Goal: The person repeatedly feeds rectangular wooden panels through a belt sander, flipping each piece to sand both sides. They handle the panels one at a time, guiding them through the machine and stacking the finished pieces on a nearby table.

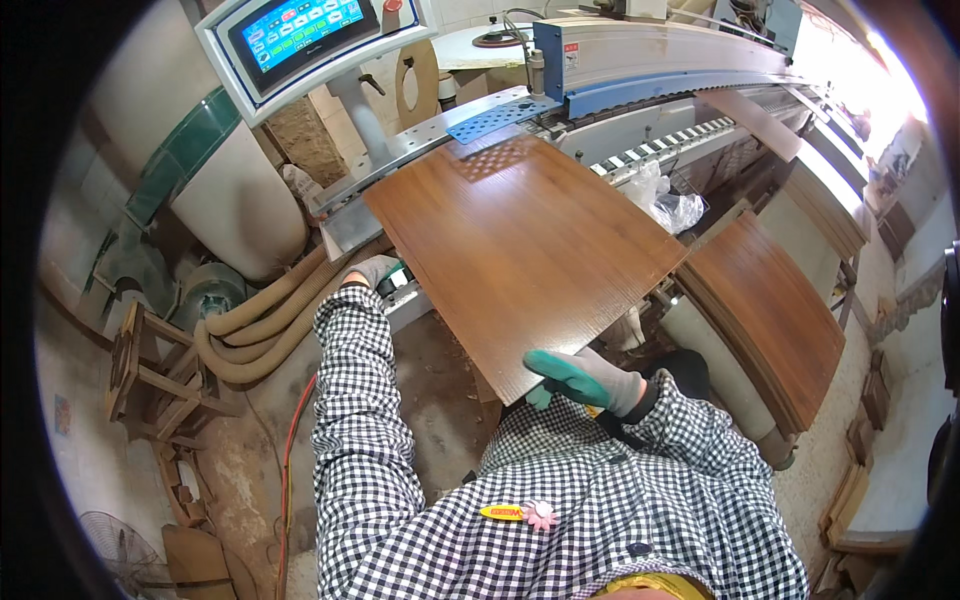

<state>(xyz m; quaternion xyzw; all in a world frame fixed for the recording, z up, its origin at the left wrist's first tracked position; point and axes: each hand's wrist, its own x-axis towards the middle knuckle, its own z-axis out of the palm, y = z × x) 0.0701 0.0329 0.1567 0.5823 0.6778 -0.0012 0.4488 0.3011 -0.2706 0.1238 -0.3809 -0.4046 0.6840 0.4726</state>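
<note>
A brown wood-grain panel [525,255] lies across the infeed of a long edge-banding machine [660,60], its far edge by a blue perforated plate [495,120]. My right hand [589,379], in a grey glove with green coated fingers, grips the panel's near corner, thumb on top and fingers beneath. My left hand [375,271], gloved alike, is at the panel's left edge by a metal rail [409,300]; its fingers are partly hidden, so its hold cannot be made out.
A control screen [304,30] stands at upper left. Ribbed hoses [262,330] and a wooden stool [150,375] are on the left. Stacked brown panels [772,322] rest at right beside a roller [720,367]. Clear plastic [667,199] hangs by the machine. A red hose [292,450] crosses the floor.
</note>
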